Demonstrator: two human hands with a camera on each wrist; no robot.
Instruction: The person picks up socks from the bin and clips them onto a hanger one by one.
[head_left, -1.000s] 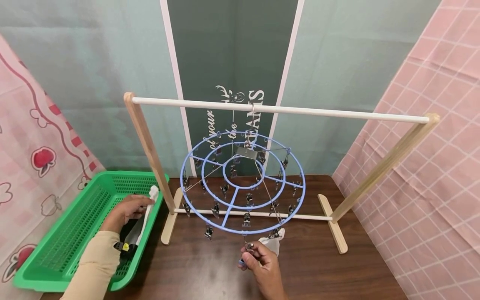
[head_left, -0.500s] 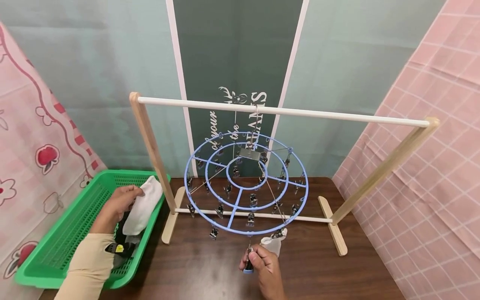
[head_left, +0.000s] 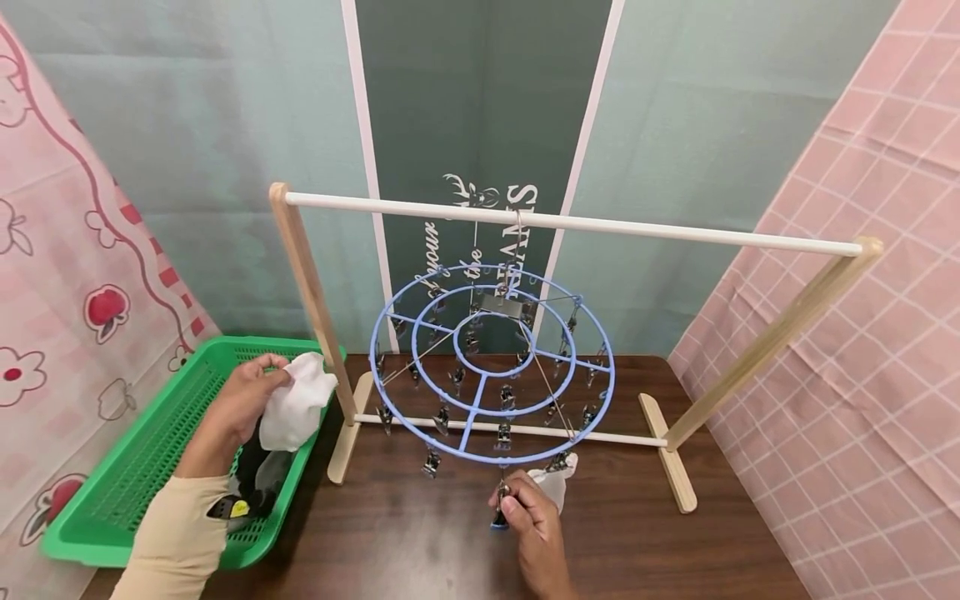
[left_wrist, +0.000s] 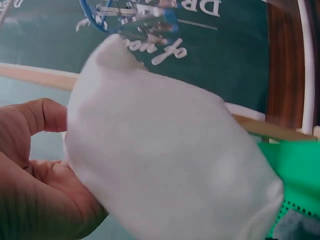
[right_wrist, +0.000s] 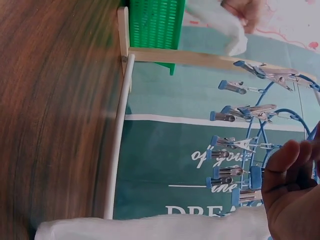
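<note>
My left hand (head_left: 243,402) pinches a white sock (head_left: 294,412) by its edge, over the right side of the green basket (head_left: 71,546). In the left wrist view the sock (left_wrist: 165,145) covers most of the picture, thumb and fingers at its left edge. My right hand (head_left: 534,529) grips a metal clip with blue tips (head_left: 500,518) that hangs from the front of the round blue clip hanger (head_left: 471,457). Just right of that hand, another white sock (head_left: 553,485) hangs from a clip; in the right wrist view this sock (right_wrist: 150,229) runs along the bottom.
The hanger hooks over the white top bar (head_left: 660,231) of a wooden rack, whose left post (head_left: 313,300) stands beside the basket. Several clips dangle around the rings. Dark and grey fabric pieces (head_left: 255,475) lie in the basket. Curtains enclose the brown table (head_left: 390,533).
My left hand has lifted the white sock up from the basket's right side and spread it out. The right hand stays at the front clip and has turned it slightly.
</note>
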